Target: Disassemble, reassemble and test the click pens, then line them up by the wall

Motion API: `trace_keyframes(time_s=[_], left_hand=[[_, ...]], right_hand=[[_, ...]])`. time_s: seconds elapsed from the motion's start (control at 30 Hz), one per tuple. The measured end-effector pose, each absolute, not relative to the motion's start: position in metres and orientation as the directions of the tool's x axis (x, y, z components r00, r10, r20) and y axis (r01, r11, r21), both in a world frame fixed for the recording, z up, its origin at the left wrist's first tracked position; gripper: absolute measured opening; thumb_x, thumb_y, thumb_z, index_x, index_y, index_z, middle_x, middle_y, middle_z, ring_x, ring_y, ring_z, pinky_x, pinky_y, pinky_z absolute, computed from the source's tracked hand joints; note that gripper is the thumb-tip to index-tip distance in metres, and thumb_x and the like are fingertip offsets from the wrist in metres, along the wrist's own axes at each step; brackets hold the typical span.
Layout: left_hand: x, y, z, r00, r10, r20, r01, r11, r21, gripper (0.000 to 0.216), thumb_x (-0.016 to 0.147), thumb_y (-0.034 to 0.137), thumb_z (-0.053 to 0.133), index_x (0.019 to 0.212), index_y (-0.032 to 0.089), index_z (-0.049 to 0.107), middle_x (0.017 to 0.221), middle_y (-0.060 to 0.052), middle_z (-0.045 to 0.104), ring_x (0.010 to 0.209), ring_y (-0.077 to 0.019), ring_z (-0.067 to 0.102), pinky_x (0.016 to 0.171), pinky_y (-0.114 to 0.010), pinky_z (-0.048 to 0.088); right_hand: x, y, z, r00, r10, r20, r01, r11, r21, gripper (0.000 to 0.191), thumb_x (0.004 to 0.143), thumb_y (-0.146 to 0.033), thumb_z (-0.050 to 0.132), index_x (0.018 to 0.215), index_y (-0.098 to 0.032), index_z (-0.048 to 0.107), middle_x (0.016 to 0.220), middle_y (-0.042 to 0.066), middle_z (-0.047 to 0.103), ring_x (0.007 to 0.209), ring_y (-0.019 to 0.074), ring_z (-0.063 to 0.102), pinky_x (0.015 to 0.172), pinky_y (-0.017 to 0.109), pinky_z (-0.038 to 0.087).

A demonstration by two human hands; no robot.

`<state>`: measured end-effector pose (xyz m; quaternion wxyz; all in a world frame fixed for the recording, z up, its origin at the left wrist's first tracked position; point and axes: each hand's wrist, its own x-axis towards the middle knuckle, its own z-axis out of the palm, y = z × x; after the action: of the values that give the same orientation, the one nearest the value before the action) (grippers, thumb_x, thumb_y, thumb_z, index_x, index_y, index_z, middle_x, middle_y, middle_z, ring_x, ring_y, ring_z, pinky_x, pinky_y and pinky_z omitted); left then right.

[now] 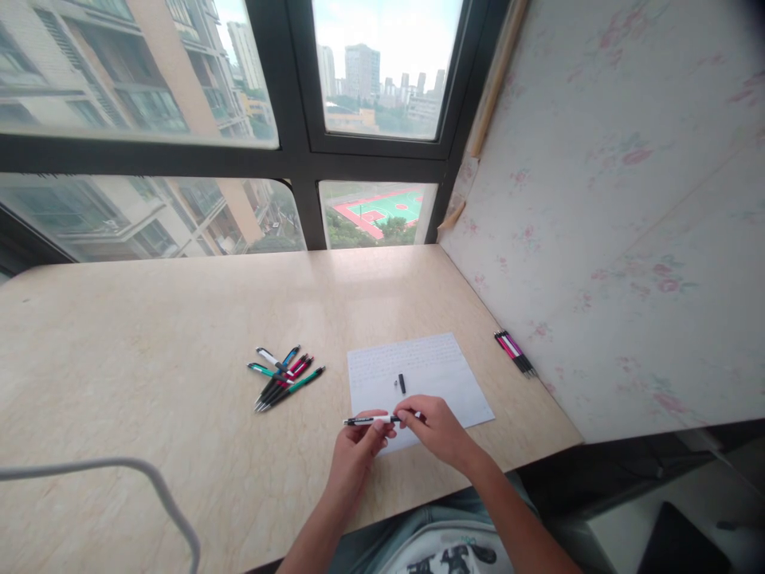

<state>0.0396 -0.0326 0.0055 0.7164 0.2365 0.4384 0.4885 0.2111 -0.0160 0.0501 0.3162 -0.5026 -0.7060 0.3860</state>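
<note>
A white and black pen (371, 419) lies level between my two hands, above the near edge of a sheet of paper (430, 367) with handwriting on it. My left hand (362, 442) is closed on the pen's barrel, thumb on top. At its right end, the fingertips of my right hand (433, 422) pinch the dark part; whether they hold a separate small piece there is hidden. On the paper, just beyond my hands, rest a black tubular pen part (402, 383) and a tiny piece (395, 384) beside it.
A loose pile of several pens (284, 381) in green, red, blue and white lies left of the paper. Several pens (514, 353) lie side by side near the wallpapered wall (627, 239). A grey cable (119, 464) arches across the lower left. Windows (382, 72) stand behind the table (149, 335).
</note>
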Motion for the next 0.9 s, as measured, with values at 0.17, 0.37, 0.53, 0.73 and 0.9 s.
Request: trace_keyframes(time_s=[0.17, 0.37, 0.53, 0.73, 0.9], left_hand=[[0.042, -0.035, 0.006, 0.170, 0.886, -0.432, -0.549, 0.449, 0.705, 0.032, 0.068, 0.032, 0.079, 0.092, 0.013, 0.071, 0.083, -0.009, 0.073, 0.074, -0.0154, 0.067, 0.063, -0.021, 0.048], [0.045, -0.036, 0.004, 0.174, 0.870, -0.461, -0.631, 0.458, 0.626, 0.028, 0.070, 0.026, 0.079, 0.092, 0.011, 0.070, 0.083, -0.009, 0.073, 0.072, -0.0132, 0.067, 0.060, -0.017, 0.050], [0.046, -0.035, 0.005, 0.144, 0.861, -0.488, -0.659, 0.451, 0.601, 0.026, 0.069, 0.019, 0.080, 0.091, 0.011, 0.069, 0.082, -0.010, 0.073, 0.070, -0.0132, 0.068, 0.058, -0.016, 0.052], [0.044, -0.034, 0.007, 0.123, 0.862, -0.492, -0.673, 0.437, 0.597, 0.025, 0.071, 0.019, 0.078, 0.092, 0.010, 0.068, 0.086, -0.013, 0.074, 0.072, -0.0143, 0.070, 0.059, -0.016, 0.053], [0.041, -0.032, 0.008, 0.107, 0.870, -0.481, -0.688, 0.414, 0.596, 0.023, 0.073, 0.019, 0.077, 0.092, 0.010, 0.068, 0.088, -0.013, 0.074, 0.076, -0.0162, 0.071, 0.060, -0.016, 0.055]], right_hand=[[0.215, -0.016, 0.052, -0.260, 0.956, 0.134, 0.521, 0.256, -0.814, 0.018, 0.081, -0.016, 0.061, 0.097, -0.022, 0.067, 0.085, 0.002, 0.068, 0.078, 0.0156, 0.061, 0.063, 0.024, 0.046], [0.214, -0.016, 0.054, -0.331, 0.912, 0.244, 0.597, 0.403, -0.694, 0.029, 0.078, -0.001, 0.054, 0.093, -0.022, 0.066, 0.092, 0.003, 0.064, 0.090, 0.0177, 0.058, 0.077, 0.029, 0.047], [0.216, -0.016, 0.050, -0.320, 0.902, 0.289, 0.629, 0.430, -0.647, 0.030, 0.080, -0.001, 0.055, 0.099, -0.023, 0.065, 0.095, 0.004, 0.063, 0.090, 0.0190, 0.058, 0.079, 0.031, 0.048], [0.230, -0.018, 0.058, -0.338, 0.903, 0.266, 0.636, 0.427, -0.642, 0.030, 0.082, -0.006, 0.057, 0.106, -0.023, 0.062, 0.095, 0.005, 0.064, 0.091, 0.0200, 0.058, 0.082, 0.034, 0.048], [0.256, -0.016, 0.061, -0.268, 0.935, 0.234, 0.655, 0.355, -0.667, 0.025, 0.082, -0.008, 0.057, 0.101, -0.022, 0.064, 0.092, 0.004, 0.065, 0.086, 0.0181, 0.058, 0.074, 0.031, 0.048]])
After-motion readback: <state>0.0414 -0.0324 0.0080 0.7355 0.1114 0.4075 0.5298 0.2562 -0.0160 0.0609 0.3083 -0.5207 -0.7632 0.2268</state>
